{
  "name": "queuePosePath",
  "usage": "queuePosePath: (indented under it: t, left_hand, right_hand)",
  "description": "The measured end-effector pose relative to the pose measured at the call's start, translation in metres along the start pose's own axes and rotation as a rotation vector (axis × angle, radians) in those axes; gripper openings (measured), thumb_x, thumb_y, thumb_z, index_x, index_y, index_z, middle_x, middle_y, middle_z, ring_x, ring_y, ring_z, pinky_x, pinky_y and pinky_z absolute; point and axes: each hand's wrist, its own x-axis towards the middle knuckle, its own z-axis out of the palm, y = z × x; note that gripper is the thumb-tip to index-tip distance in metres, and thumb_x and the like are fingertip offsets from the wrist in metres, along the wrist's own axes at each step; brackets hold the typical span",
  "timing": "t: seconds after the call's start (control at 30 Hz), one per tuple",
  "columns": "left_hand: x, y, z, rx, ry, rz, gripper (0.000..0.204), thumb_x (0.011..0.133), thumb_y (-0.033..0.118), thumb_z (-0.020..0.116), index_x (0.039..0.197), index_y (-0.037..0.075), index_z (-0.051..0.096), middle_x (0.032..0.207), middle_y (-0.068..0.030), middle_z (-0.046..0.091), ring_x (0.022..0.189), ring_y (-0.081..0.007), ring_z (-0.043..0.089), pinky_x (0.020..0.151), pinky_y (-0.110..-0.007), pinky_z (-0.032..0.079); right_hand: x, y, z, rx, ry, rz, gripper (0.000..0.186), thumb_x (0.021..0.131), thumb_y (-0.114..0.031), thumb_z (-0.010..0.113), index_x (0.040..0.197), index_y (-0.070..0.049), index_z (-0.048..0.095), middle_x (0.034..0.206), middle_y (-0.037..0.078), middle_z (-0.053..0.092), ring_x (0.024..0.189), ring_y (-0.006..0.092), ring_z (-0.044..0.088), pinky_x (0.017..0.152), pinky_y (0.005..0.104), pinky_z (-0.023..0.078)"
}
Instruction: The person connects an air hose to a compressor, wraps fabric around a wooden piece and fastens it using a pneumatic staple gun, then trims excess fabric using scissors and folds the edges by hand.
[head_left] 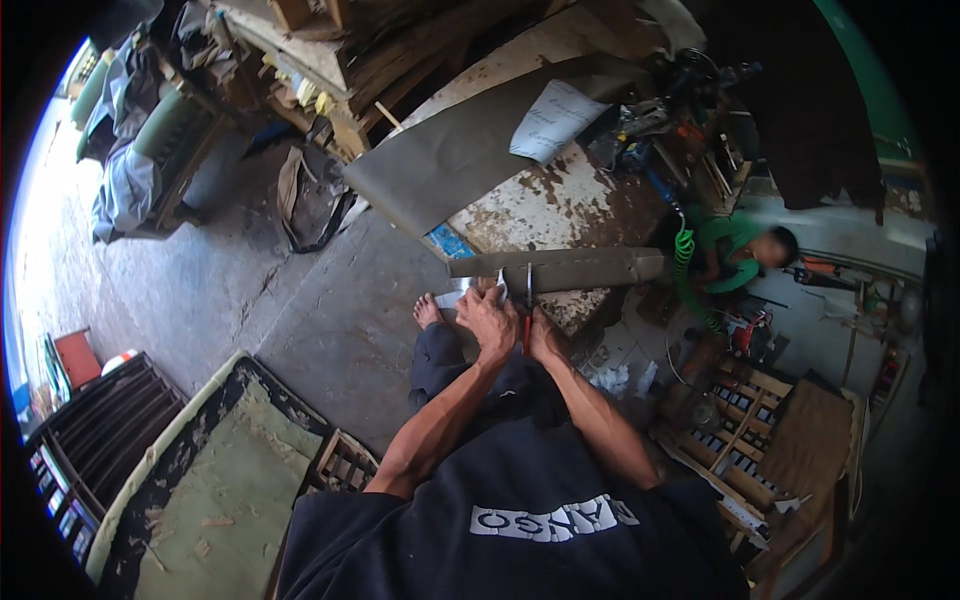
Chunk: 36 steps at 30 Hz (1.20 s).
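Observation:
My left hand [484, 318] is closed on a small light piece [500, 282] at the near edge of a long brownish-grey folded strip [600, 266], which lies on the stained white worktable [500, 220]. My right hand [545, 335] grips red-handled scissors [527, 330], their blades pointing up across the strip. A larger brownish-grey sheet [420, 170] lies farther back on the table, with a white paper bearing writing [555, 118] on it.
A person in green [740, 250] sits at the right near a green coiled hose [684, 255]. Power tools [650, 140] crowd the table's back right. Upholstered frames [200, 490] lie lower left, wooden frames [740, 420] lower right, cloth-draped furniture [135, 180] upper left.

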Motion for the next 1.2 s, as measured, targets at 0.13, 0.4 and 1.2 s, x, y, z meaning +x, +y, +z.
queuePosePath:
  t: [0.13,0.4,1.2]
  left_hand:
    - [-0.012,-0.001,0.008,-0.039,-0.013,0.075,0.031,0.075,0.016,0.071,0.106,0.014,0.074,0.113,-0.0121,0.054,0.113,-0.0353,0.045,0.095,-0.051,0.033]
    - [0.022,-0.013,-0.009,-0.041,-0.008,-0.042,0.026,0.083,0.026,0.072,0.1,0.006,0.068,0.107,-0.0198,0.058,0.104,-0.0391,0.051,0.088,-0.05,0.041]
    - [0.043,-0.019,-0.009,0.038,-0.189,-0.065,0.038,0.079,0.038,0.075,0.096,0.004,0.068,0.097,-0.0218,0.065,0.096,-0.0414,0.062,0.084,-0.05,0.048]
  right_hand:
    - [0.016,0.017,0.02,0.294,0.086,-0.028,0.052,0.104,-0.037,0.021,0.115,-0.003,0.057,0.112,0.025,0.064,0.107,0.036,0.063,0.091,0.0465,0.047]
    - [-0.01,-0.016,-0.017,0.487,-0.004,0.097,0.066,0.091,-0.069,0.05,0.075,-0.006,0.06,0.059,0.008,0.059,0.05,0.0209,0.059,0.051,0.0359,0.048]
    - [-0.048,-0.043,-0.015,1.379,-0.43,0.29,0.068,0.085,-0.077,0.053,0.068,-0.011,0.053,0.055,0.001,0.05,0.039,0.0128,0.043,0.039,0.0258,0.034]
